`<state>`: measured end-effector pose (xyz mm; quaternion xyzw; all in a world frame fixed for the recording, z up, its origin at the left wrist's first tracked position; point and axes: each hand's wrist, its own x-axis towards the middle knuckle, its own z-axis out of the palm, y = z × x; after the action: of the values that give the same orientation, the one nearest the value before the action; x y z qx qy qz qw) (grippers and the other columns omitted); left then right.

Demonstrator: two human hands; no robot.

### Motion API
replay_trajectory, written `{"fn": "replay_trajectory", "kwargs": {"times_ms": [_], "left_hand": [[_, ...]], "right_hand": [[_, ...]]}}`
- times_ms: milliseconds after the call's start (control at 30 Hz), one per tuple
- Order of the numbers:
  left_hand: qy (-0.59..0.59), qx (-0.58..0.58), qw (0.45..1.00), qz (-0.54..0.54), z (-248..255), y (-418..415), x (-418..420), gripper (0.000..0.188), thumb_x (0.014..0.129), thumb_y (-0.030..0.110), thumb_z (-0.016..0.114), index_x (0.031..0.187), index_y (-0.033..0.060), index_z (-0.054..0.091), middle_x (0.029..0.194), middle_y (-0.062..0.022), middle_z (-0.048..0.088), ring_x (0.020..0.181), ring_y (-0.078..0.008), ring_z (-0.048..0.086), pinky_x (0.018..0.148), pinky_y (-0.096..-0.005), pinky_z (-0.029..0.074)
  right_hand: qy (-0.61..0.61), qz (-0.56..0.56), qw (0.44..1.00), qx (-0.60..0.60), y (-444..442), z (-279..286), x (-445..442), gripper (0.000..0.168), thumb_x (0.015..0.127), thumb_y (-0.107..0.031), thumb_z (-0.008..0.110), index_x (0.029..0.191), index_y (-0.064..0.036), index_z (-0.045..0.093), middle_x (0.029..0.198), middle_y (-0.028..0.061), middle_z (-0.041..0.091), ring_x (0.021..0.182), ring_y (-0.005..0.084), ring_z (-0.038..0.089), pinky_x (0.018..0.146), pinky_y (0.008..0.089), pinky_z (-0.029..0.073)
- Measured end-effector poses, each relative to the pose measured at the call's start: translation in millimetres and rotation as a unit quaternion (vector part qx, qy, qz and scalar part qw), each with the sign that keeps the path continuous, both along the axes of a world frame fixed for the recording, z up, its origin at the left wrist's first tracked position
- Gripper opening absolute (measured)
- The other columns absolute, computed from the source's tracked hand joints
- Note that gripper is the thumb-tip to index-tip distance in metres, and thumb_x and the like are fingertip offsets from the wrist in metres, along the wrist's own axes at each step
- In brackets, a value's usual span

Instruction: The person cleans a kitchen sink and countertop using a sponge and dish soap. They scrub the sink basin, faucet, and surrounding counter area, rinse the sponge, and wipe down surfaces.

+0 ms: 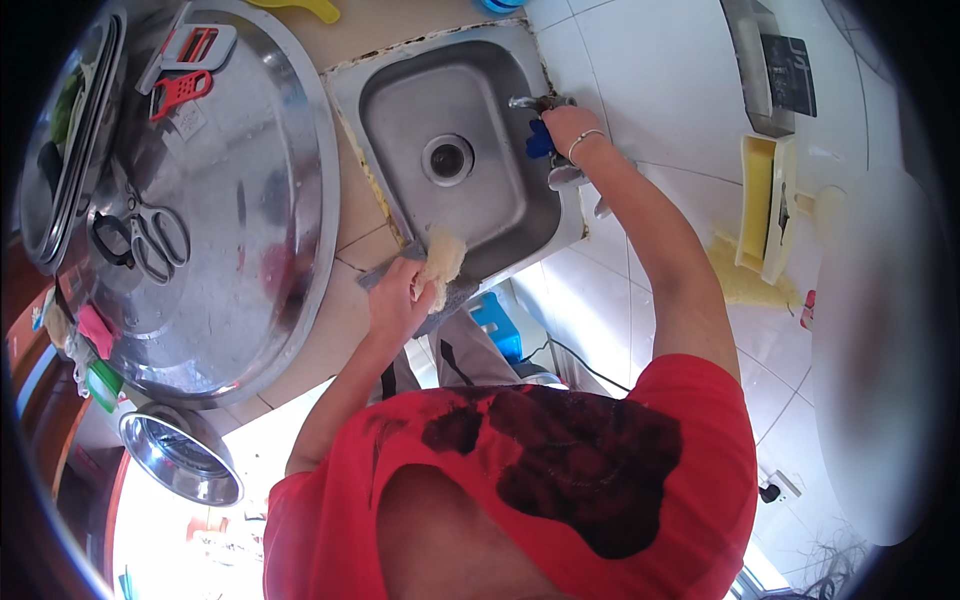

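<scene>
A pale yellow loofah sponge is gripped in my left hand above the near edge of the stainless steel sink. Beneath that hand a grey cloth drapes over the sink's front rim. My right hand reaches to the metal faucet at the sink's right side, its fingers partly hidden behind the hand. Just below those fingers shows a blue piece on the fixture. No water stream is visible, and the drain lies uncovered in the basin.
Left of the sink, a large round metal tray bears scissors, a red peeler and a white-and-red slicer. A metal bowl is at lower left. A yellow holder is fixed to the tiled wall.
</scene>
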<state>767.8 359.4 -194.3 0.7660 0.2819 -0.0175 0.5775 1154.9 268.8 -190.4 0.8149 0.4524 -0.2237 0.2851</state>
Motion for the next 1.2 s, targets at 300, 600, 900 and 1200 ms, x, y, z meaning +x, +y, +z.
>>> {"fn": "replay_trajectory", "kwargs": {"times_ms": [300, 600, 900, 1200], "left_hand": [[-0.031, -0.019, 0.999, 0.018, 3, -15, -5, 0.021, 0.078, 0.015, 0.068, 0.096, 0.0053, 0.061, 0.084, -0.0094, 0.058, 0.065, -0.0252, 0.061, 0.058, -0.0355, 0.049], [-0.071, 0.019, 0.993, 0.095, 29, 15, 51, 0.020, 0.078, 0.009, 0.066, 0.095, 0.0022, 0.058, 0.092, -0.0128, 0.056, 0.064, -0.0234, 0.061, 0.060, -0.0326, 0.050], [-0.171, -0.075, 0.948, 0.258, 42, 90, 122, 0.019, 0.088, 0.008, 0.064, 0.104, -0.0007, 0.058, 0.082, 0.0016, 0.060, 0.071, -0.0026, 0.051, 0.062, -0.0200, 0.042], [-0.090, -0.103, 0.967, 0.213, 14, 50, 95, 0.018, 0.086, 0.006, 0.065, 0.101, -0.0026, 0.060, 0.075, 0.0004, 0.058, 0.063, -0.0031, 0.049, 0.055, -0.0189, 0.039]], "right_hand": [[0.053, 0.115, 0.980, -0.156, 10, -29, 1, 0.020, 0.082, -0.008, 0.061, 0.098, -0.003, 0.071, 0.102, 0.0159, 0.069, 0.096, 0.0295, 0.067, 0.084, 0.0371, 0.054], [0.293, 0.101, 0.947, -0.090, 29, -46, -40, 0.042, 0.069, -0.021, 0.070, 0.109, -0.010, 0.066, 0.101, 0.0135, 0.068, 0.100, 0.0336, 0.063, 0.086, 0.0412, 0.050], [0.112, -0.189, 0.941, 0.257, 89, 45, -40, 0.050, 0.075, -0.035, 0.063, 0.116, -0.006, 0.054, 0.097, 0.0189, 0.067, 0.097, 0.0349, 0.064, 0.084, 0.0432, 0.051], [-0.056, -0.202, 0.958, 0.196, 94, -51, 56, 0.042, 0.086, -0.033, 0.061, 0.115, -0.003, 0.051, 0.109, 0.0157, 0.067, 0.097, 0.0336, 0.067, 0.082, 0.0461, 0.052]]}}
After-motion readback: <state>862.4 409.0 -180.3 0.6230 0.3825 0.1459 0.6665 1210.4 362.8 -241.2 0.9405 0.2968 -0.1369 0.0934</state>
